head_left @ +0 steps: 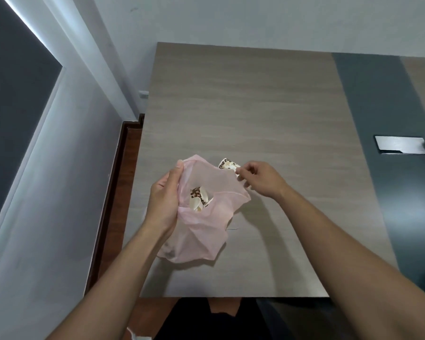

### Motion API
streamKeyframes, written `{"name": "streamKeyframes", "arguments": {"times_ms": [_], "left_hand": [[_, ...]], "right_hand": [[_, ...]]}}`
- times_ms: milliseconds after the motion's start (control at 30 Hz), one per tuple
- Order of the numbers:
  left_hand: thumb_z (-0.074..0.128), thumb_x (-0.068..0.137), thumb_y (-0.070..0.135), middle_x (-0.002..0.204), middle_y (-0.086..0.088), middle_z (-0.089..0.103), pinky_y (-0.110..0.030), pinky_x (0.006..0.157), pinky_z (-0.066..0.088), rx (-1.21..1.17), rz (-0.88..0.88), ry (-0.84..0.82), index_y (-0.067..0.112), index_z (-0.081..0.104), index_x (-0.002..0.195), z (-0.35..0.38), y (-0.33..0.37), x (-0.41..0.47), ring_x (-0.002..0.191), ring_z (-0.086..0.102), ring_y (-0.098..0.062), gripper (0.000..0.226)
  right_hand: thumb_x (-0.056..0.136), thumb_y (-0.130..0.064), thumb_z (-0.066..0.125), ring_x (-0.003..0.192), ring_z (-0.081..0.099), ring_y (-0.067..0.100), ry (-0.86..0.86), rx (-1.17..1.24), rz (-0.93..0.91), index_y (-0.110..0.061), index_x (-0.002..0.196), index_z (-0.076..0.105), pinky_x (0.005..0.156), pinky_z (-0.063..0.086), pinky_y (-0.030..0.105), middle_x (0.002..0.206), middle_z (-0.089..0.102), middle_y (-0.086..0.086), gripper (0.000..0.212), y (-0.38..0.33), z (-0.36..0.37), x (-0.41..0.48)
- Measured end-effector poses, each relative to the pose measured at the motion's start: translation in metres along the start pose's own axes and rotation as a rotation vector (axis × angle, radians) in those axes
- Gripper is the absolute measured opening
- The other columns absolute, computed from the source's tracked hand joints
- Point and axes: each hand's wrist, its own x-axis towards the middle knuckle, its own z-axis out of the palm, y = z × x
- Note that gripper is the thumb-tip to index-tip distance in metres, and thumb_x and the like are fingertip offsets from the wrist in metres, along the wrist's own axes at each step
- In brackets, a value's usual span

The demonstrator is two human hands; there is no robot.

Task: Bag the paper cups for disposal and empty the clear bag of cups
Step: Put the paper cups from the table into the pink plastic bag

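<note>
A thin pink bag [201,231] lies crumpled on the wood-grain surface [255,99], close to its near edge, with its mouth held open and facing up and away from the person. The left hand [166,197] is clamped on the left side of the bag's rim, thumb up by the top edge. Inside the opening a few paper cups [198,198] with a brown spotted print lie tumbled on their sides.

The right hand [258,179] pinches one more printed cup [228,165] just past the far right edge of the bag's mouth. That cup lies nearly level, its long axis running left to right, with one end pointing left toward the bag; which end is the rim I cannot tell. Farther right, a shiny metal plate [400,144] is set into a dark grey strip [388,143] of the surface.
</note>
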Motion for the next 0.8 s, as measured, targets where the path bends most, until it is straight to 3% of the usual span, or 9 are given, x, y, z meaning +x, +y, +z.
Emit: {"name": "streamKeyframes", "arguments": {"times_ms": [133,233,333,500,667,800], "left_hand": [[0.066,0.109,0.051,0.096,-0.010,0.083,-0.045,0.092,0.058,0.062,0.002,0.013,0.018,0.089,0.103,-0.002,0.000,0.006,0.094,0.075,-0.026,0.041],[0.067,0.110,0.050,0.101,-0.016,0.080,-0.048,0.095,0.055,0.060,-0.006,-0.005,0.014,0.088,0.109,-0.007,0.001,0.010,0.098,0.072,-0.031,0.041],[0.065,0.111,0.048,0.101,-0.017,0.080,-0.047,0.093,0.056,0.058,-0.020,-0.004,0.015,0.088,0.111,-0.012,0.002,0.009,0.096,0.073,-0.031,0.040],[0.066,0.110,0.046,0.101,-0.017,0.083,-0.050,0.097,0.058,0.035,-0.059,0.021,0.017,0.090,0.106,-0.015,-0.003,0.008,0.097,0.077,-0.032,0.037],[0.065,0.111,0.043,0.101,-0.016,0.082,-0.051,0.098,0.056,0.030,-0.072,0.027,0.018,0.089,0.104,-0.020,-0.005,0.007,0.098,0.075,-0.033,0.035],[0.064,0.111,0.044,0.102,-0.016,0.084,-0.040,0.087,0.063,0.021,-0.062,0.047,0.017,0.089,0.104,-0.019,0.001,0.003,0.093,0.079,-0.026,0.037]], "right_hand": [[0.100,-0.041,0.072,0.109,0.068,0.025,0.070,-0.198,0.081,-0.014,0.122,0.067,0.088,0.049,0.033,0.114,0.071,0.002,0.035,0.025,0.011,0.043],[0.097,-0.040,0.077,0.125,0.062,0.034,0.086,-0.282,0.111,-0.012,0.138,0.058,0.103,0.047,0.037,0.140,0.058,0.016,0.054,0.039,0.024,0.071],[0.094,-0.040,0.080,0.132,0.057,0.043,0.052,-0.384,0.126,-0.014,0.149,0.051,0.112,0.045,0.043,0.149,0.049,0.020,0.067,0.048,0.038,0.088],[0.091,-0.045,0.081,0.134,0.055,0.045,-0.005,-0.409,0.199,-0.015,0.151,0.049,0.111,0.046,0.045,0.145,0.052,0.022,0.074,0.068,0.060,0.099],[0.087,-0.042,0.087,0.127,0.063,0.038,-0.011,-0.271,0.241,-0.011,0.146,0.051,0.093,0.047,0.034,0.139,0.062,0.020,0.075,0.083,0.068,0.092],[0.089,-0.047,0.082,0.109,0.072,0.028,0.076,0.068,0.233,-0.014,0.139,0.054,0.087,0.051,0.034,0.128,0.071,0.011,0.067,0.067,0.053,0.070]]}}
